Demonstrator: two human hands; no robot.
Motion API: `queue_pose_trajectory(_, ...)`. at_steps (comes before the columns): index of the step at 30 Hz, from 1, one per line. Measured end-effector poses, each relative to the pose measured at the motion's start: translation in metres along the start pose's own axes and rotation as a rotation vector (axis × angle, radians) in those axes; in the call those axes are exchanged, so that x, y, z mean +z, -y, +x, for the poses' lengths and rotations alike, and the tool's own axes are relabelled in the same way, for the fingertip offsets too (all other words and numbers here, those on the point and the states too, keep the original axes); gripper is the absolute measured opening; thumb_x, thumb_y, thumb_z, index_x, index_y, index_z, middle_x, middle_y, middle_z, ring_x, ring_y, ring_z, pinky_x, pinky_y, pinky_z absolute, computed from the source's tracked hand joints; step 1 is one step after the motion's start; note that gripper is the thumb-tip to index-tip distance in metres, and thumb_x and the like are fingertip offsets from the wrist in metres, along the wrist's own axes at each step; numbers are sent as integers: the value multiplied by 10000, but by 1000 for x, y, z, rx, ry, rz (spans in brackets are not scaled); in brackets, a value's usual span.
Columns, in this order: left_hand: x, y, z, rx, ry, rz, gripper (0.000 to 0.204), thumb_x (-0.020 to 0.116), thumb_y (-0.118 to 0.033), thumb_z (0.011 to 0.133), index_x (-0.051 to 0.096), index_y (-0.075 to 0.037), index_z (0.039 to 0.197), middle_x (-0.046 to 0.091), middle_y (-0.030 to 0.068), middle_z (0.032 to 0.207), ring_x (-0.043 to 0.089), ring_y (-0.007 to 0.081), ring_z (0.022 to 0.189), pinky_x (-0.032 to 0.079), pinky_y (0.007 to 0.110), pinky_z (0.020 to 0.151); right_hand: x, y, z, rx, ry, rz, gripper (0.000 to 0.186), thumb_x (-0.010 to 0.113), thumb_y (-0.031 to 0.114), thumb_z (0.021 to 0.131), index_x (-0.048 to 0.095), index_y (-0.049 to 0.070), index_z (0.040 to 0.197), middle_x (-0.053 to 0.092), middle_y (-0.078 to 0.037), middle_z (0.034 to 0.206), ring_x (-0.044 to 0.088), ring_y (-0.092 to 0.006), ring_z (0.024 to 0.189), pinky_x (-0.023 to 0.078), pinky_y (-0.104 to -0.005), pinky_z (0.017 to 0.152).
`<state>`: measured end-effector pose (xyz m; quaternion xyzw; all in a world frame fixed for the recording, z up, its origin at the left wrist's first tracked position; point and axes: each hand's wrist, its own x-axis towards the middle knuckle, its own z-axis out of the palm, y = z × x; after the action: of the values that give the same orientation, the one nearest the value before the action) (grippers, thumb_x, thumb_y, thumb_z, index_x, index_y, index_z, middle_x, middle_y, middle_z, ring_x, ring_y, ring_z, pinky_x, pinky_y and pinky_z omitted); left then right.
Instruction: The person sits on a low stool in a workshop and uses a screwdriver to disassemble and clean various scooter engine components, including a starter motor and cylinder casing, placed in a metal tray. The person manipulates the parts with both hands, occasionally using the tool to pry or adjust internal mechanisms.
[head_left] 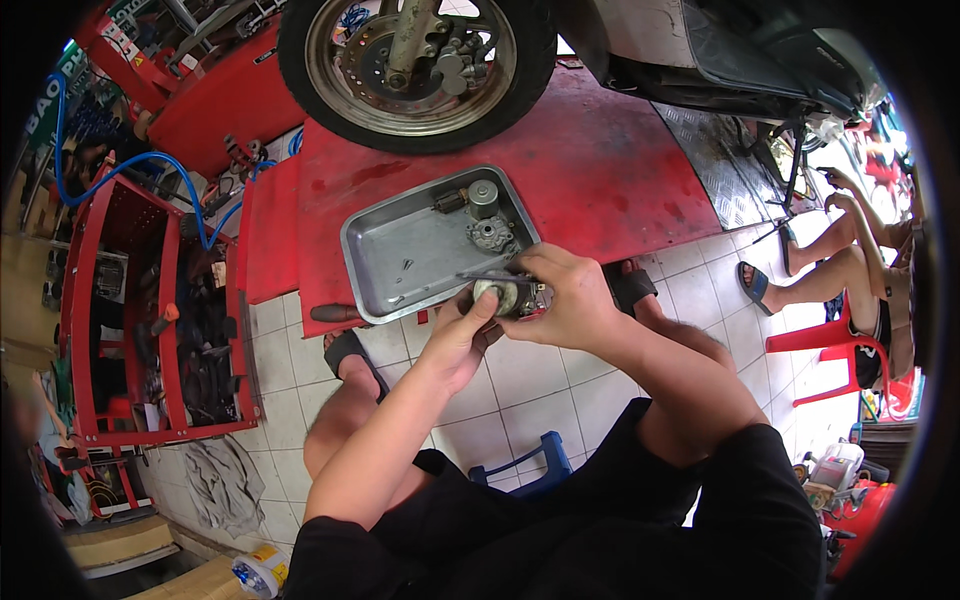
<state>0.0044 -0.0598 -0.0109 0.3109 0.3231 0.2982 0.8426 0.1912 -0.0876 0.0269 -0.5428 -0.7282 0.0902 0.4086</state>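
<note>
Over the near right edge of the metal tray (385, 245), both hands hold a small round metal part (500, 296) with a pale end face and a dark body. My left hand (462, 345) is closed on its near left side, the thumb pressed on the face. My right hand (568, 295) grips it from the right, fingers bent around it. A thin dark rod (488, 275) lies across the top of the part by the right fingertips; its kind is unclear. Inside the tray sit a silver metal cylinder (483, 198), a metal housing (491, 234), a copper-coloured wound piece (450, 201) and small screws (406, 265).
The tray rests on a red lift platform (620, 180) below a motorcycle's front wheel (420, 75). A dark-handled tool (335, 313) lies at the platform's near edge. A red tool cart (165, 310) stands left. Another person sits on a red chair (850, 345) at right.
</note>
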Motion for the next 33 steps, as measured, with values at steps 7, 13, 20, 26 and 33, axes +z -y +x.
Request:
queue_pose_trajectory(7,-1,-16,-6,-92,73,-231,880,414,-778,876,467,-46,1363,598,96,1277,554,259,1205,393,498,1043,-22,1,11,519,-4,298,465,873,312,596,664,-30,833,431,39,559,348,-38,532,251,-249,455)
queue_pose_trajectory(13,26,-18,-6,-56,94,-593,863,336,-774,898,472,-47,1343,594,152,1265,570,329,1171,381,551,1069,-7,16,6,501,11,428,437,881,266,602,667,-30,841,471,46,597,342,-20,533,247,-231,455)
queue_pose_trajectory(20,-2,7,8,-40,-229,-619,723,400,-714,925,533,-54,1189,638,146,1094,630,310,964,510,476,828,20,22,-6,113,174,175,586,887,219,622,661,-62,1084,678,-132,890,681,-177,851,534,-303,765)
queue_pose_trajectory(26,-21,-3,8,-4,-287,-689,735,476,-726,887,542,-41,1147,628,137,977,615,301,902,512,442,751,20,19,-1,133,66,440,488,858,304,710,688,-38,1015,673,-135,843,657,-137,748,515,-312,621)
queue_pose_trajectory(33,-56,-76,-6,269,-308,-866,809,549,-767,817,540,-39,1169,577,143,1091,554,304,951,498,412,808,34,-15,-15,407,419,275,339,791,324,831,747,14,960,624,-58,613,480,-83,544,406,-285,516)
